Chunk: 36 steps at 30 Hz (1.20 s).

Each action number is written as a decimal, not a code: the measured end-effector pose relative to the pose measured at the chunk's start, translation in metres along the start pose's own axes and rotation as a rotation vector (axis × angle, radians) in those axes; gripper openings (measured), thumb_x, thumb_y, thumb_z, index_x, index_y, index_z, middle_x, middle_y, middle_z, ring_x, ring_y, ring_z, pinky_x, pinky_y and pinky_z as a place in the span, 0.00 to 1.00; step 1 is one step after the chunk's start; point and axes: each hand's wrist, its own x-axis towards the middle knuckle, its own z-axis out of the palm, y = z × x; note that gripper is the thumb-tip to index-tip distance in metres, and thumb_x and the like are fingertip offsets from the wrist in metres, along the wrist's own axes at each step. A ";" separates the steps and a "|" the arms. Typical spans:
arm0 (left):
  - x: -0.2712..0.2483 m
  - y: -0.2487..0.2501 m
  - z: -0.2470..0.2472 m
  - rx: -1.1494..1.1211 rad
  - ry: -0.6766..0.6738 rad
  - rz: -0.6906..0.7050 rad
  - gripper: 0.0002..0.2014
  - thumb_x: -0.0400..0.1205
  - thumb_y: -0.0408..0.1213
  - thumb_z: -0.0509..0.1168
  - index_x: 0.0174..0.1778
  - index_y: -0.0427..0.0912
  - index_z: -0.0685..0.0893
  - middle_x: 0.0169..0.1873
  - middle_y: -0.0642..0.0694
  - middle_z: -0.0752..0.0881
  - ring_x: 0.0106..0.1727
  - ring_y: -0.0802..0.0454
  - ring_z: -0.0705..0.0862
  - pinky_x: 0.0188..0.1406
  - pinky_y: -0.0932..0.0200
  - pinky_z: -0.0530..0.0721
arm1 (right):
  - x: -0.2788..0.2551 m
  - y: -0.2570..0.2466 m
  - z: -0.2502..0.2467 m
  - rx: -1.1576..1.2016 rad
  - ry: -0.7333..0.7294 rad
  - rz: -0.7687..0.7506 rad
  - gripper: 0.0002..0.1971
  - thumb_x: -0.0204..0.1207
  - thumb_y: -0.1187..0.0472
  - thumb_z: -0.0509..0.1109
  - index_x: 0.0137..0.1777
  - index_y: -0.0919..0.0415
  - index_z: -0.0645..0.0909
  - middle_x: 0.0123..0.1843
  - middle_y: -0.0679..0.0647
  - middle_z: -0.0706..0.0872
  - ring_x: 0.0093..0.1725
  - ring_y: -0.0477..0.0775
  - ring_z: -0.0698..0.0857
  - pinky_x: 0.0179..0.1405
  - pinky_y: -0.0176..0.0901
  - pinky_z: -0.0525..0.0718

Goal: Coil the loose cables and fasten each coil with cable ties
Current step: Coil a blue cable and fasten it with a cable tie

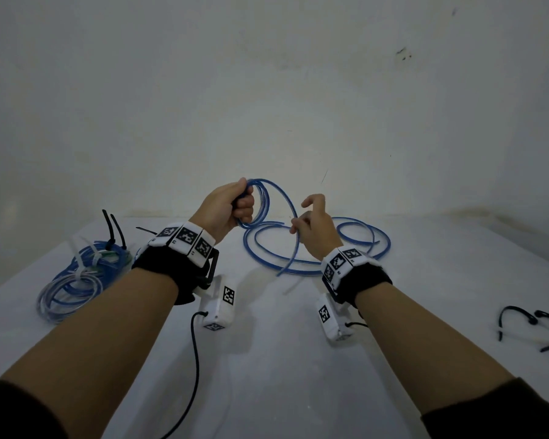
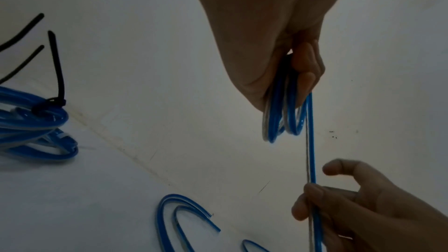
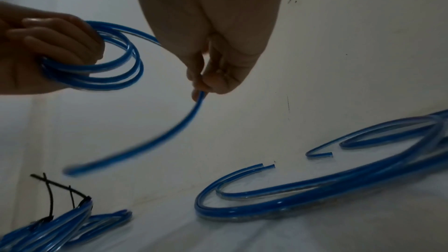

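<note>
My left hand (image 1: 235,202) is raised above the white table (image 1: 267,359) and grips a small coil (image 1: 260,201) of blue cable, a few loops wound in its fist (image 2: 290,102). From the coil the blue cable (image 1: 287,201) arcs over to my right hand (image 1: 308,221), which pinches it between thumb and fingertips (image 3: 200,87). Below that pinch the free tail (image 3: 155,139) hangs down, blurred. More loose blue cables (image 1: 355,236) lie in wide loops on the table behind my right hand.
Finished blue coils (image 1: 76,274) bound with black and white ties lie at the left. Loose black cable ties (image 1: 533,324) lie at the right edge. A white wall (image 1: 267,90) stands right behind the table.
</note>
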 end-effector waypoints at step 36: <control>0.012 -0.022 0.018 0.361 -0.005 0.169 0.14 0.89 0.37 0.47 0.40 0.40 0.72 0.28 0.47 0.70 0.22 0.61 0.72 0.25 0.69 0.72 | -0.004 -0.023 0.001 0.089 0.172 -0.376 0.13 0.78 0.66 0.65 0.62 0.61 0.76 0.53 0.55 0.81 0.47 0.47 0.79 0.44 0.38 0.78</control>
